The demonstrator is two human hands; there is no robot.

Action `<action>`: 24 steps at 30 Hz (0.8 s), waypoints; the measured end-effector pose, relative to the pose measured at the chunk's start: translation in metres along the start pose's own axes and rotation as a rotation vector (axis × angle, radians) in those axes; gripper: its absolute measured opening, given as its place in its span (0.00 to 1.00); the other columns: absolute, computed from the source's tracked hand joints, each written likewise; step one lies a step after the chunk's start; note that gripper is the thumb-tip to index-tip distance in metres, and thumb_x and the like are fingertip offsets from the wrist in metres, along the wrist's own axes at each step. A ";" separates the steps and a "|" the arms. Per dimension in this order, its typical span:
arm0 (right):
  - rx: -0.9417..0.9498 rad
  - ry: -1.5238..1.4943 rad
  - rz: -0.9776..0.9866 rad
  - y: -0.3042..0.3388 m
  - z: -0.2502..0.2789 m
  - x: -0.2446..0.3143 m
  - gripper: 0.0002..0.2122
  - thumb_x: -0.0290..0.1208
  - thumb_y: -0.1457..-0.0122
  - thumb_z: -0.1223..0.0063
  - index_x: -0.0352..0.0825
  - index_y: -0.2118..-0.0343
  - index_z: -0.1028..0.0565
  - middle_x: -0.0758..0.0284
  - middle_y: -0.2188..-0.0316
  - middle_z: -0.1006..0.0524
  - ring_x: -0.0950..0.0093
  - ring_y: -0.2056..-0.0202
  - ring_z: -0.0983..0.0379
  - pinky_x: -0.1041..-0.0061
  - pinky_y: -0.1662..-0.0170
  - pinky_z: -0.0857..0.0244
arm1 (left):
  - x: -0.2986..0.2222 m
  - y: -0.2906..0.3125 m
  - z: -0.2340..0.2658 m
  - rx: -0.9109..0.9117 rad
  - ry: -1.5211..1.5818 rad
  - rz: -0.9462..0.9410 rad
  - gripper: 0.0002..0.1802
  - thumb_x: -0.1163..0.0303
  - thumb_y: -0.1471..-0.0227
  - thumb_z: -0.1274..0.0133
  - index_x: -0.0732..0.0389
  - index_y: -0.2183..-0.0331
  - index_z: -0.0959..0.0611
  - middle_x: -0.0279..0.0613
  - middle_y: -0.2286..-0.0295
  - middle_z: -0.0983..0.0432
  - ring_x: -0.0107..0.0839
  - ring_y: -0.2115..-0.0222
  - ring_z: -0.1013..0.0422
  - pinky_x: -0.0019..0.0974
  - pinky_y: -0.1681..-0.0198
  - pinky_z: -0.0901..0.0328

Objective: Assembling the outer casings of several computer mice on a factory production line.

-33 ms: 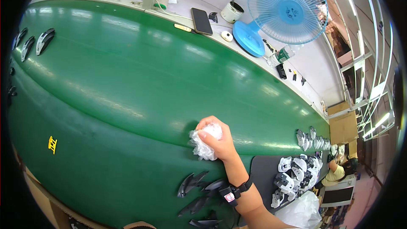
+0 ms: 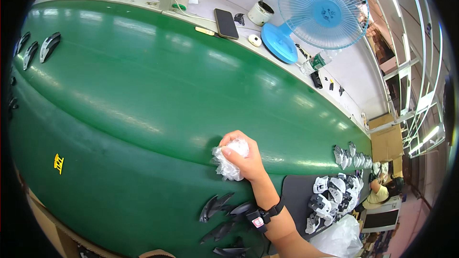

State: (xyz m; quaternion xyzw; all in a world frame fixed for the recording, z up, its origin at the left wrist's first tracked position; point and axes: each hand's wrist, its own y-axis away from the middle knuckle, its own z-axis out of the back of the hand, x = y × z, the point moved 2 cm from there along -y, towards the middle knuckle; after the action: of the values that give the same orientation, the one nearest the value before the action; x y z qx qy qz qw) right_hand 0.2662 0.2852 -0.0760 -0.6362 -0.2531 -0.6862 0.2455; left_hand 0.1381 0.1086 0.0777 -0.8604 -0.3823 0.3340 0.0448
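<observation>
Plastic wad: crumpled, clear, mid-scene over the green surface; contact beneath cannot be told.
Right hand: fingers curled closed around the wad.
Left hand: outside the picture; finger state cannot be told.
Handling: even whole-hand pressure should keep loose edges from slipping out.
Near side: black curved parts beside the wristband; likeliest snag.
Right: white-and-black parts crowd a dark mat.
Far: blue fan.
Left: yellow piece, well apart.
</observation>
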 end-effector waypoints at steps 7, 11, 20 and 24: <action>0.020 0.028 0.048 -0.007 0.000 0.001 0.06 0.28 0.47 0.44 0.33 0.68 0.28 0.73 0.73 0.28 0.84 0.70 0.34 0.82 0.65 0.39 | -0.013 -0.012 -0.004 -0.009 -0.058 0.025 0.14 0.61 0.42 0.62 0.59 0.74 0.31 0.34 0.85 0.43 0.26 0.83 0.47 0.30 0.75 0.50; 0.064 -0.015 0.034 -0.003 -0.008 0.010 0.06 0.27 0.48 0.44 0.33 0.69 0.28 0.73 0.73 0.27 0.84 0.69 0.34 0.81 0.65 0.38 | -0.045 -0.032 -0.018 0.313 -0.108 0.129 0.18 0.58 0.40 0.63 0.57 0.77 0.31 0.36 0.87 0.40 0.26 0.86 0.48 0.31 0.80 0.53; -0.058 -1.136 0.002 0.009 0.025 -0.020 0.07 0.29 0.48 0.47 0.38 0.66 0.30 0.68 0.72 0.28 0.76 0.70 0.28 0.76 0.68 0.32 | 0.104 -0.041 -0.018 0.270 -1.114 -0.086 0.21 0.64 0.49 0.58 0.68 0.56 0.28 0.50 0.63 0.27 0.44 0.57 0.34 0.39 0.54 0.41; 0.009 -1.224 -0.028 0.010 -0.009 -0.013 0.10 0.35 0.42 0.54 0.40 0.59 0.31 0.71 0.62 0.28 0.79 0.64 0.29 0.78 0.64 0.32 | 0.165 -0.013 -0.010 0.563 -1.383 -0.148 0.20 0.67 0.52 0.53 0.67 0.56 0.26 0.53 0.56 0.30 0.50 0.47 0.42 0.48 0.42 0.53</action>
State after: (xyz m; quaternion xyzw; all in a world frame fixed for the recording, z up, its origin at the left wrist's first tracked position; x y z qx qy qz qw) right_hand 0.2666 0.2721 -0.0891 -0.9105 -0.3593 -0.1984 0.0494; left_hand 0.2159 0.2329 0.0004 -0.3821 -0.2802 0.8799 0.0353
